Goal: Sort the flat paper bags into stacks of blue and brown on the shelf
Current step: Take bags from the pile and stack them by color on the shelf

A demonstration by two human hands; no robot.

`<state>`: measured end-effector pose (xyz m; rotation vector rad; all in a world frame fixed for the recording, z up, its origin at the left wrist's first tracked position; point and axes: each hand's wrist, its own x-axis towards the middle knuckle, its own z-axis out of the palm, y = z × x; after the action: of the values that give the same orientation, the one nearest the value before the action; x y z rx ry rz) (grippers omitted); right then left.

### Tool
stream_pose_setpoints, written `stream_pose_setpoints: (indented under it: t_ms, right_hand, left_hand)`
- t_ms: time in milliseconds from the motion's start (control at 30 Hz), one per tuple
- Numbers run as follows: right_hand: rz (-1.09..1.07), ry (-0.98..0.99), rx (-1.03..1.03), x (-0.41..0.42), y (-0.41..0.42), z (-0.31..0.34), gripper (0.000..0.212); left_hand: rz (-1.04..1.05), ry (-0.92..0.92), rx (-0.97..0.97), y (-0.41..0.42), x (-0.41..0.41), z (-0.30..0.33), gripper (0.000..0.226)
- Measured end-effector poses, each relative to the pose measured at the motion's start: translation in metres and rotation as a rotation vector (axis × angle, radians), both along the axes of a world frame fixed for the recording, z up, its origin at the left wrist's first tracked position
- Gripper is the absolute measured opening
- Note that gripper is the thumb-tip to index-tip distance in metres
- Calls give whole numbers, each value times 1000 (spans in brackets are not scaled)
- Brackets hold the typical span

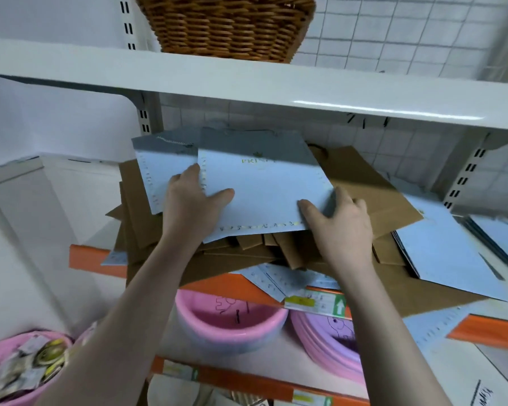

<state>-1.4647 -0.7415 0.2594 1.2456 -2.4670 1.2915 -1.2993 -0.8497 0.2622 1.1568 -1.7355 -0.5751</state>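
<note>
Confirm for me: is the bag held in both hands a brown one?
No, the bag held by the left hand and right hand is light blue, lifted over the brown bags.

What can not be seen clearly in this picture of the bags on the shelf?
- Head view: gold print on the held blue bag is too small and blurred to read.
- How many brown bags are piled: upper bags and both hands cover them.
- Fingers of the right hand go under the bag.
- Wicker basket is cut off by the top edge.
- Pink bowl drawing is partly hidden.
</note>
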Motion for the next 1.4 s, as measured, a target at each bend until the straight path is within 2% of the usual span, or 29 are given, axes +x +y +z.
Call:
stream_pose_setpoints:
  t_ms: [100,200,467,567,733,833,933,1233,1400]
  right_hand:
    - [-11,-29,-41,-10,31,-4,55]
    - [-20,-47,-109,-30,70,-7,58]
    - [-34,-90,-184,-128,199,-15,67]
    - [-90,-83,-131,-179,257,-17,65]
    - [-217,-61,-8,-250,338,-23,51]
    - [-252,-63,67,-284,373,-29,44]
    - [-314,-64,94,-315,394,-37,36]
    - [-467,-32,132,-417,400,-54,33]
    - [-532,57,163,-480,402,-54,32]
  left_hand:
    - [-30,21,-5,20,-12,2,19]
    - [-49,9,7,45,-36,11,14]
    - [-96,56,37,143,-154,17,39]
    - [-103,16,63,189,-215,6,40]
    - [-215,-42,66,259,-308,-2,20]
    - [-242,-84,58,293,-354,-3,34]
    - [-277,-139,73,314,-394,-7,27]
    - [-373,-200,25,323,-515,-31,38]
    - [-450,-243,62,326,-588,-38,59]
